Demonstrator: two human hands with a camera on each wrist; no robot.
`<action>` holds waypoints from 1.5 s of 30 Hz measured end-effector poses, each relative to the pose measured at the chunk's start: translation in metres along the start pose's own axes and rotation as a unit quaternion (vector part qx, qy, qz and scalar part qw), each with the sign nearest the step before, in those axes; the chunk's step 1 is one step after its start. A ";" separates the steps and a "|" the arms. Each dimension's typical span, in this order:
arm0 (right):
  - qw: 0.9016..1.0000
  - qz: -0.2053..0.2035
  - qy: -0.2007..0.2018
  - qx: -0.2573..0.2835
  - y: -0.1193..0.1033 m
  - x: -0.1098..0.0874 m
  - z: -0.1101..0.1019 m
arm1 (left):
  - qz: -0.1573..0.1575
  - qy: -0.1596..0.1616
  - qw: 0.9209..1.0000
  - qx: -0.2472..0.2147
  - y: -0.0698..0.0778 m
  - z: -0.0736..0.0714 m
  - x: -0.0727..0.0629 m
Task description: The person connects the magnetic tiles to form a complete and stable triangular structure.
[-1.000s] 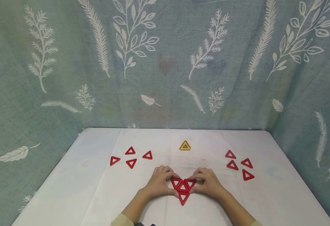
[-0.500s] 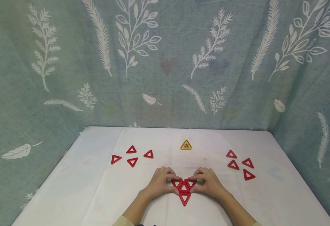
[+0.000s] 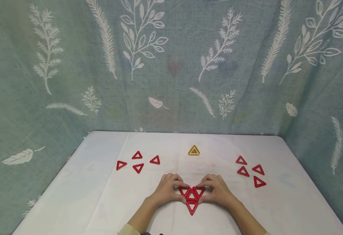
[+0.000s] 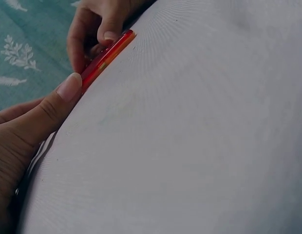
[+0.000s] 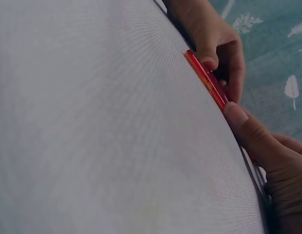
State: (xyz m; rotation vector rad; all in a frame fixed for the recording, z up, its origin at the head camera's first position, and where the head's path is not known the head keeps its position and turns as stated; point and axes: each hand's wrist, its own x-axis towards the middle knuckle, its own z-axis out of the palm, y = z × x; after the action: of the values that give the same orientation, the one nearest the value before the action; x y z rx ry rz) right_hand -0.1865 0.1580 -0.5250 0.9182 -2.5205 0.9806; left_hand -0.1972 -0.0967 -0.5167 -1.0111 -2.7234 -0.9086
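Biggest thing first: a blue-green cloth (image 3: 171,107) with white leaf prints hangs behind and along both sides, probably there as a plain screen. Next, the white table (image 3: 277,209), which everything lies on. Two forearms come in from the near side, pale sleeves (image 3: 128,229) at the frame's bottom edge. Left hand (image 3: 169,188) and right hand (image 3: 215,189) mirror each other, narrow grip, each pinching its side of the joined red shape (image 3: 192,201): fingers at the far edge, thumb at the notch lower down. Matching grips seem meant to push evenly from both sides, keeping the pieces together and square. The shape sits near the middle of the table's near part, between the hands; four hollow triangles, one in the middle pointing away from the person, the others against its three sides, whole outline pointing toward the person. Both wrist views show it edge-on, low against the table; can't tell if any side is slightly lifted. Loose pieces: four left-hand triangles (image 3: 137,158) spread apart, four right-hand triangles (image 3: 259,172) closer together, all lying flat, likely put out to the sides so they stay off the hands' spot but within reach. Single yellow triangle (image 3: 193,154) near the far edge, roughly in line with the red shape, well apart from the rest, maybe because its colour differs.
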 end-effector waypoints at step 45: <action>0.974 0.094 0.153 -0.142 -0.026 -0.020 0.012 | -0.157 0.149 0.973 0.082 0.024 0.010 -0.021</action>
State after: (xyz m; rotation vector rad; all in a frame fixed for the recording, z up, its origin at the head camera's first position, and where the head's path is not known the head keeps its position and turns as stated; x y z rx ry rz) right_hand -0.1552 0.1442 -0.5299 0.4169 -2.4249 0.7195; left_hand -0.1654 -0.0885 -0.5189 -0.3844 -2.6801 -0.7826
